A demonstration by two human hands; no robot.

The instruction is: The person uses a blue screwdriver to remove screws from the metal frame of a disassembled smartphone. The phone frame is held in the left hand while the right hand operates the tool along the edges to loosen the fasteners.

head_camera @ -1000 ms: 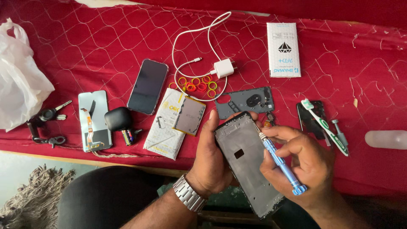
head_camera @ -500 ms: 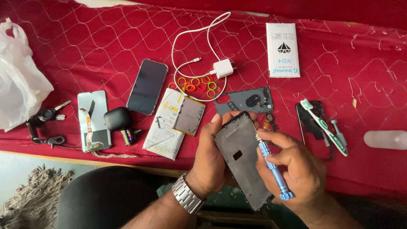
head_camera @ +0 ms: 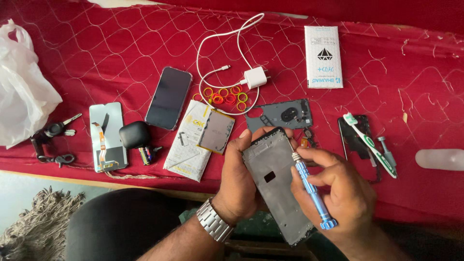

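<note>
The phone frame (head_camera: pixel 280 186), gripped in the left hand (head_camera: pixel 241 181), could get scratched if the blue screwdriver (head_camera: pixel 309 193) pinched by the right hand (head_camera: pixel 338 193) slips off the screw.

A red cloth (head_camera: pixel 96 53) with a pale stitched diamond pattern covers the surface, evenly lit by soft light. Below its front edge, at lower left, lies pale floor (head_camera: pixel 19 193) and a frayed grey-brown rug (head_camera: pixel 34 227).
</note>
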